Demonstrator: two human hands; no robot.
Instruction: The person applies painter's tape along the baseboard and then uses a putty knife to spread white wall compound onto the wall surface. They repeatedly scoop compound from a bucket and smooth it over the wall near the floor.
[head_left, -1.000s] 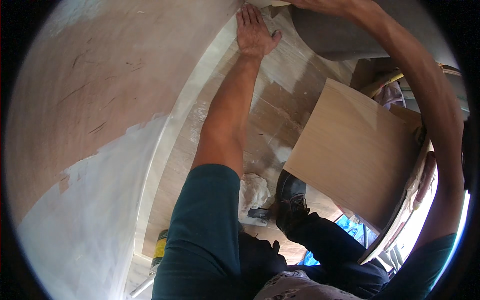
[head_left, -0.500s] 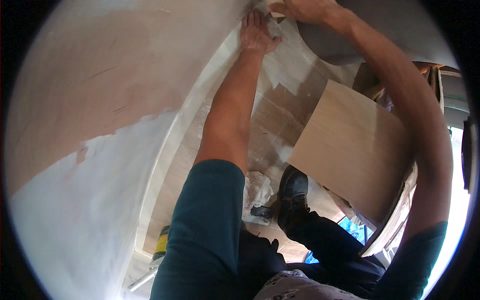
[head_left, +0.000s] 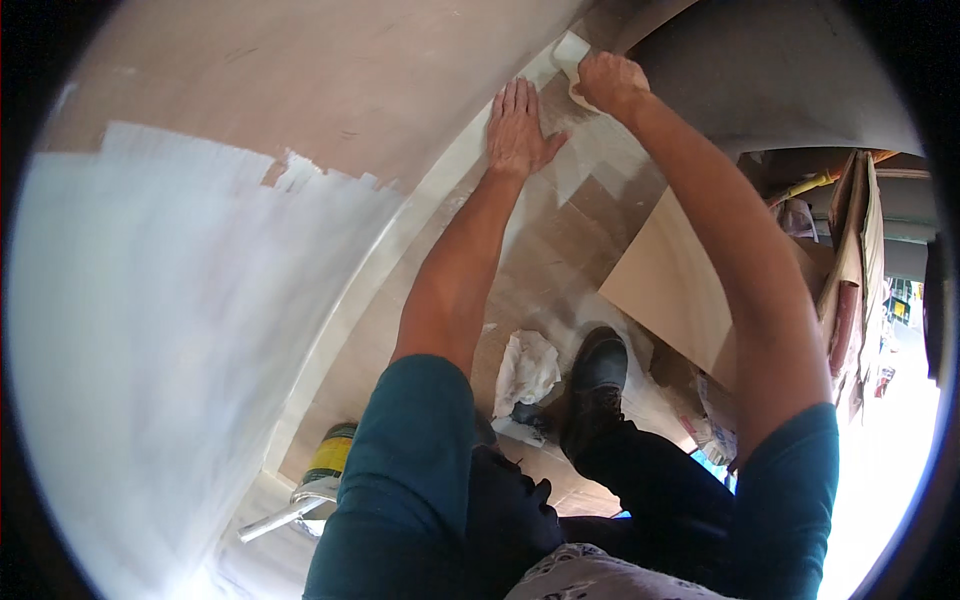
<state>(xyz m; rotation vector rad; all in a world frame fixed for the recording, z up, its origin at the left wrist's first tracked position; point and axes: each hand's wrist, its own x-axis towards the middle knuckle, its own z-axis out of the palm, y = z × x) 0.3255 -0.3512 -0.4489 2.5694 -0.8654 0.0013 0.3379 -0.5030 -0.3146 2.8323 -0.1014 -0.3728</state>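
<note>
Strip point(head_left: 571, 52), pale, sticks out left of my right hand point(head_left: 613, 82), pinched in its grip; my left hand point(head_left: 516, 137) lies flat nearby, thumb spread.

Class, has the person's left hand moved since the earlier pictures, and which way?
Yes: the left hand has moved down the picture. Judged against the crumpled white wad, it now lies nearer to the wad than before.

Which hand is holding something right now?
The right hand, curled around a pale strip; the left hand is open, back up and outstretched, with nothing visible in it.
</note>
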